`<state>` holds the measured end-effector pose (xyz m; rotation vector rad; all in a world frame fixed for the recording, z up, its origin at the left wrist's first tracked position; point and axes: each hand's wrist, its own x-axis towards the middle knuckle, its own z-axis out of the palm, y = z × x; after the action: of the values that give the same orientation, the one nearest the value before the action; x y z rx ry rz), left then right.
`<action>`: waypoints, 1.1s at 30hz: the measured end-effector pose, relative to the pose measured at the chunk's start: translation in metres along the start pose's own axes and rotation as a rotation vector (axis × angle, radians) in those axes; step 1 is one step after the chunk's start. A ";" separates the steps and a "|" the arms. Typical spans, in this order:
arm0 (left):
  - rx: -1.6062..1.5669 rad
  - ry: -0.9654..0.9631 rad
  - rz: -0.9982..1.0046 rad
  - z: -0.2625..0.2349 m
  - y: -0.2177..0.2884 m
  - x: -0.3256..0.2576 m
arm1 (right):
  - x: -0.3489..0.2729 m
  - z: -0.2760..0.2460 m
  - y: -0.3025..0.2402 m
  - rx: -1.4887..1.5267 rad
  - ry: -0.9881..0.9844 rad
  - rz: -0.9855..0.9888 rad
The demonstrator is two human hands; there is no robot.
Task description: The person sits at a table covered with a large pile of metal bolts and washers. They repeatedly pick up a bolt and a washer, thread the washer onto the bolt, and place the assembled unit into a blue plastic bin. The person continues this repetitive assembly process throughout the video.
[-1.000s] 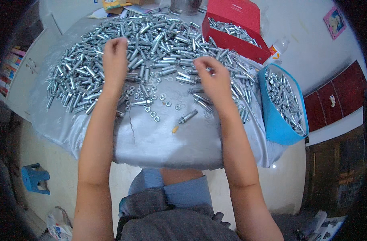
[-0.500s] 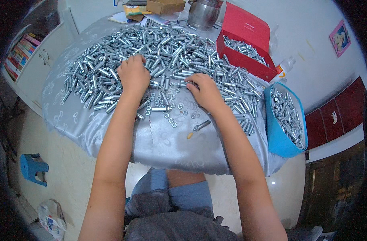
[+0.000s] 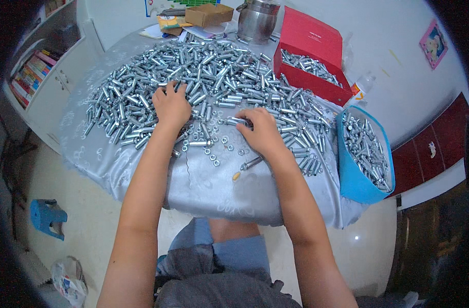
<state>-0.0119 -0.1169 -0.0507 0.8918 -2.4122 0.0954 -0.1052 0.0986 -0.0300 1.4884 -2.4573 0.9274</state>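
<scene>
A wide heap of silver metal anchor bolts (image 3: pixel 142 92) covers much of the table. My left hand (image 3: pixel 171 107) rests at the heap's near middle, fingers spread among the bolts; its grip holds nothing that I can see. To its right, my right hand (image 3: pixel 262 131) has thumb and fingers closed about one anchor bolt (image 3: pixel 231 121), whose end sticks out to the left. Loose hex nuts (image 3: pixel 214 163) lie scattered between my hands. Another anchor bolt (image 3: pixel 251 164) lies apart below my right hand, close to a small yellowish piece (image 3: pixel 236 176).
A red box (image 3: pixel 316 84) with raised lid and a light-blue bin (image 3: pixel 350 182) at the right both hold bolts. A metal pot (image 3: pixel 257 23) and cardboard box (image 3: pixel 208 15) stand at the back. A silvery cloth (image 3: pixel 214 197) covers the table; a blue stool (image 3: pixel 48 215) is at left.
The view has shifted slightly. My left fingers have spread apart at the heap. My right hand has come a little nearer to me, the anchor bolt moving with it.
</scene>
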 end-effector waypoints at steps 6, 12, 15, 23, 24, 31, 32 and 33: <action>0.020 -0.031 -0.002 -0.003 0.004 0.005 | -0.005 -0.010 -0.004 0.004 -0.043 -0.009; 0.027 -0.051 0.109 0.011 -0.013 0.022 | -0.005 -0.010 -0.001 0.004 -0.092 0.020; 0.030 -0.158 0.183 0.007 -0.024 0.028 | -0.005 -0.011 -0.003 -0.001 -0.092 0.039; 0.140 -0.197 0.121 -0.007 -0.021 0.065 | -0.004 -0.015 -0.004 0.009 -0.089 0.007; 0.109 -0.217 0.082 -0.019 -0.021 0.068 | -0.004 -0.017 -0.004 0.005 -0.089 0.005; 0.139 -0.497 -0.004 -0.003 -0.070 0.122 | -0.004 -0.015 -0.005 0.023 -0.120 0.051; 0.224 -0.604 0.050 -0.014 -0.063 0.126 | -0.004 -0.015 -0.005 0.018 -0.118 0.038; 0.265 -0.638 0.090 -0.011 -0.064 0.128 | -0.004 -0.015 -0.005 0.014 -0.117 0.024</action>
<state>-0.0461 -0.2380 0.0184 1.0489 -3.0880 0.1924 -0.1022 0.1086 -0.0170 1.5635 -2.5600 0.8884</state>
